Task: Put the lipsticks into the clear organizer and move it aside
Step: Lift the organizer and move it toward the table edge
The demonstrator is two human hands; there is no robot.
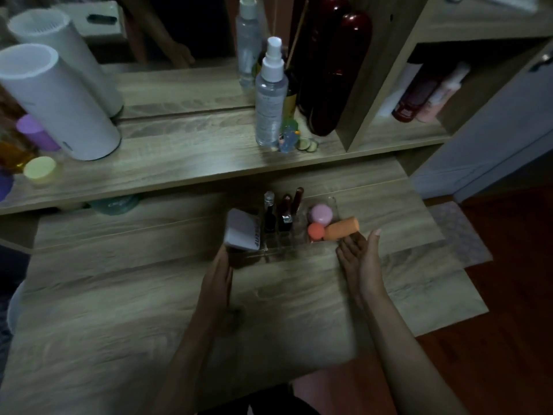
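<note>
Between both hands | clear organizer (294, 248) | left grip (220, 275) touching | right grip (360, 259) touching

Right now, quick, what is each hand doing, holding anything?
Left hand: open, fingers flat at the left end of the organizer, gripping nothing that shows.
Right hand: open, palm inward at the organizer's right end, empty.

Dim room: wooden vanity (149, 310), mirror (179, 40), red-brown floor (508, 295).
</note>
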